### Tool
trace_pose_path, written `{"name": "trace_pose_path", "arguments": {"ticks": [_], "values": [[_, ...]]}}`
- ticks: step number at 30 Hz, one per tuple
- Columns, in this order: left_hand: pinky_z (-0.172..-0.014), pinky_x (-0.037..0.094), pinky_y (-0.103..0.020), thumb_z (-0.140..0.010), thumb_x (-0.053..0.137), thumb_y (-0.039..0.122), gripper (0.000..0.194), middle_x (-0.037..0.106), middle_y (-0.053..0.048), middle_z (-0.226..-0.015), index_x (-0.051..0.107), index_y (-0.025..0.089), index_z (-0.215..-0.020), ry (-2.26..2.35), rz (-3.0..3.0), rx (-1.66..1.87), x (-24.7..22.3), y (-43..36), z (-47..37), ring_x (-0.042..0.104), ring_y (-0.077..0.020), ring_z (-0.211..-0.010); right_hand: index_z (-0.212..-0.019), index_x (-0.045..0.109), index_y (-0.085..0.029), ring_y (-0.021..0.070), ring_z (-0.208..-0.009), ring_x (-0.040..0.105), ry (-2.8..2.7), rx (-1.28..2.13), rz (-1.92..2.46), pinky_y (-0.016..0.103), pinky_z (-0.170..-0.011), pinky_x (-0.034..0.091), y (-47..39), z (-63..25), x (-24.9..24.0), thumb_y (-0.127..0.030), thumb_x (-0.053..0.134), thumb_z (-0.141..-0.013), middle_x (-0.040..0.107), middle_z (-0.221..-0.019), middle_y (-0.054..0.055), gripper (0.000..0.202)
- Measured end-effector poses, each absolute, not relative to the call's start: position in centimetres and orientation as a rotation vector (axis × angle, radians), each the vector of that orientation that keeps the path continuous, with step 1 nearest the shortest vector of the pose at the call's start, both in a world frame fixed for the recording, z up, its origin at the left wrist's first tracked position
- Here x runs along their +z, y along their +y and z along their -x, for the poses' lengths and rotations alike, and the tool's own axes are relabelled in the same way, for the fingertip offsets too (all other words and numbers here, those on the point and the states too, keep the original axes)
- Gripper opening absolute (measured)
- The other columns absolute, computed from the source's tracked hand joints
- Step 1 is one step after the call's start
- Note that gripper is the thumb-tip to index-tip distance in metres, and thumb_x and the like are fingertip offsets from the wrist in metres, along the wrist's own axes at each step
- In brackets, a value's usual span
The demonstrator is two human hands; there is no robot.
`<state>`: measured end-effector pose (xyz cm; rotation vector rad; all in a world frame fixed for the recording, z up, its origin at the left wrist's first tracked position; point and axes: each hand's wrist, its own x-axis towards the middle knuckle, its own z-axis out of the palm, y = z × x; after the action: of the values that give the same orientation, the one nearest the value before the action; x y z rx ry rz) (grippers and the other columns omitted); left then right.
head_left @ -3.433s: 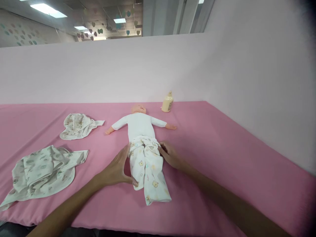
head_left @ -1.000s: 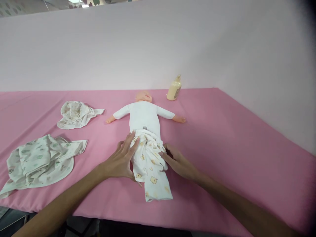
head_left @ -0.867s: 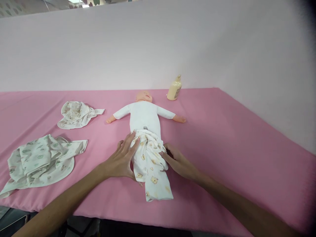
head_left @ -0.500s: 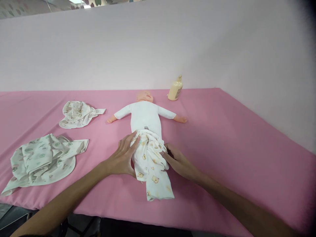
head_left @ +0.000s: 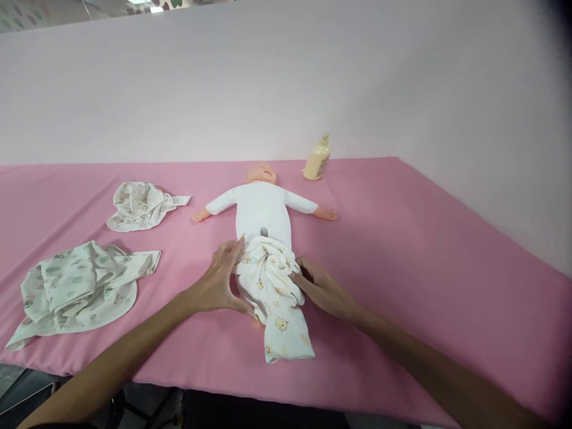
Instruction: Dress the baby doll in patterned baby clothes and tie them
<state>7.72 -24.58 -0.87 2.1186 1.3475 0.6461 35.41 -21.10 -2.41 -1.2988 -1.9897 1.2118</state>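
Sheet (head_left: 393,286), pink and softly wrinkled, spread over the work surface; dark forms below its near edge are cut off and cannot be identified. Near centre: trousers (head_left: 279,304), white fabric printed with small bear faces, bunched around the lower body of a doll (head_left: 263,205). One leg of the garment extends flat toward the near edge; at the left hem a small part of a foot (head_left: 257,323) shows. Left hand (head_left: 218,280): thumb and fingers spread wide in a curve, fingertips at the waistband, thumb by the left hem. Right hand (head_left: 324,292): thumb against the gathered fabric at the right side, fingers bent and partly hidden; whether they pinch it cannot be told. Near left: larger cloth (head_left: 75,286), crumpled, pale, with green motifs. Farther, also left: smaller cloth (head_left: 140,205), crumpled, cream, its print too faint to read. Centre: the doll lies face up, arms outstretched, in a smooth white long-sleeved top with a small grey mark above the waistband. Far right of its head: pump bottle (head_left: 317,162), pale yellow, glossy, its dark lettering illegible. Beyond: plain pale wall (head_left: 223,89); rounded decorations at upper left are cut off.
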Motion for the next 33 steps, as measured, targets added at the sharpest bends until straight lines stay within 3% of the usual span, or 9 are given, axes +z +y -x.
{"name": "trace_pose_path", "arguments": {"ticks": [4, 7, 12, 22, 27, 33], "values": [[-0.111, 0.039, -0.057, -0.053, 0.089, 0.057, 0.142, 0.027, -0.011, -0.141, -0.008, 0.043, -0.155, 1.369, -1.911, 0.769, -0.2, -25.6, -8.0, 0.038, -0.0327, -0.131, -0.083, 0.044, -0.023, 0.0171, -0.074, 0.046, -1.992, 1.224, 1.277, 0.031, -0.062, 0.04, -21.1, -35.5, -2.2, -0.054, 0.042, -0.097, 0.049, -0.083, 0.0, 0.034], [-0.11, 0.04, -0.057, -0.061, 0.086, 0.055, 0.13, 0.029, -0.011, -0.142, -0.002, 0.042, -0.156, 1.4, -1.809, 0.759, 0.0, -26.3, -8.1, 0.041, -0.0315, -0.13, -0.081, 0.043, -0.023, 0.0166, -0.072, 0.044, -1.986, 1.226, 1.258, 0.031, -0.061, 0.04, -21.0, -35.4, -2.2, -0.054, 0.043, -0.096, 0.047, -0.081, 0.0, 0.035], [-0.111, 0.039, -0.058, -0.059, 0.086, 0.058, 0.134, 0.012, -0.014, -0.157, -0.005, 0.037, -0.156, 1.409, -1.8, 0.685, -0.4, -26.7, -8.1, 0.023, -0.0394, -0.144, -0.08, 0.043, -0.023, 0.0163, -0.072, 0.044, -1.98, 1.22, 1.264, 0.03, -0.061, 0.041, -21.0, -35.4, -2.0, -0.055, 0.043, -0.096, 0.047, -0.081, 0.0, 0.035], [-0.113, 0.022, -0.069, -0.05, 0.086, 0.065, 0.154, -0.003, -0.013, -0.163, -0.025, 0.037, -0.152, 1.426, -2.155, 0.429, -1.7, -27.4, -8.1, 0.001, -0.0469, -0.147, -0.086, 0.049, -0.023, 0.0172, -0.074, 0.048, -1.993, 1.193, 1.252, 0.031, -0.061, 0.042, -21.0, -35.4, -2.2, -0.055, 0.043, -0.096, 0.054, -0.085, 0.001, 0.035], [-0.113, 0.027, -0.065, -0.053, 0.084, 0.065, 0.149, 0.007, -0.013, -0.161, -0.023, 0.037, -0.153, 1.451, -2.131, 0.513, -1.6, -27.9, -8.8, 0.011, -0.0439, -0.145, -0.088, 0.05, -0.023, 0.0181, -0.074, 0.05, -1.994, 1.15, 1.254, 0.031, -0.061, 0.043, -21.1, -35.3, -2.2, -0.054, 0.042, -0.096, 0.056, -0.085, 0.002, 0.033], [-0.112, 0.03, -0.063, -0.056, 0.084, 0.06, 0.137, 0.022, -0.014, -0.155, -0.005, 0.035, -0.156, 1.449, -2.073, 0.619, -1.6, -28.1, -8.8, 0.019, -0.0427, -0.143, -0.084, 0.046, -0.023, 0.0169, -0.073, 0.048, -2.01, 1.151, 1.268, 0.031, -0.061, 0.043, -21.3, -35.3, -2.2, -0.052, 0.04, -0.097, 0.053, -0.083, 0.001, 0.033]]}}
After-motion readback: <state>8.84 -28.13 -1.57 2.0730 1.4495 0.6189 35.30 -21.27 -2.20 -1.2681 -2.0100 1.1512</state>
